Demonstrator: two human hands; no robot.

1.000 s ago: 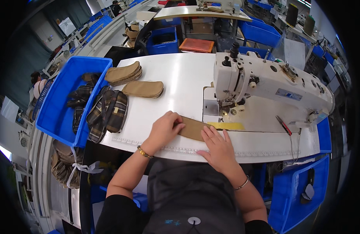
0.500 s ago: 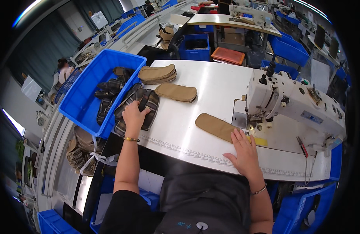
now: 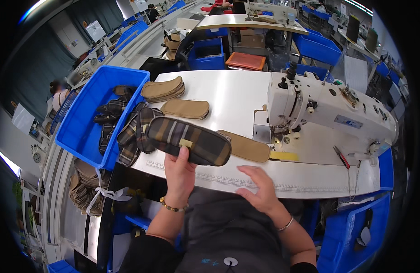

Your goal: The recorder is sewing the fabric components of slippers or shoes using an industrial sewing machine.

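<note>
My left hand [image 3: 180, 177] grips a long plaid fabric case [image 3: 198, 143] with rounded ends and a small yellowish tab, thumb on top. The case is raised over the white sewing table [image 3: 232, 88] and partly covers a flat tan fabric piece [image 3: 250, 148] lying there. My right hand [image 3: 260, 190], empty with thumb and fingers apart, hovers near the table's front edge, right of the case. More plaid cases [image 3: 131, 134] are heaped on the table's left side. Behind them lie two stacks of tan pieces, a farther stack [image 3: 163, 89] and a nearer stack [image 3: 186, 108].
A white sewing machine [image 3: 328, 107] stands on the right, with red-handled snips [image 3: 341, 156] beside it. At the left edge a blue bin [image 3: 75, 129] holds plaid pieces. A printed ruler strip [image 3: 228, 181] runs along the front edge. Tied fabric bundles [image 3: 84, 189] sit lower left.
My left hand has lifted a plaid case from the heap and brought it rightward. The right hand has come off the tan piece and drawn back toward me. The view has shifted slightly.
</note>
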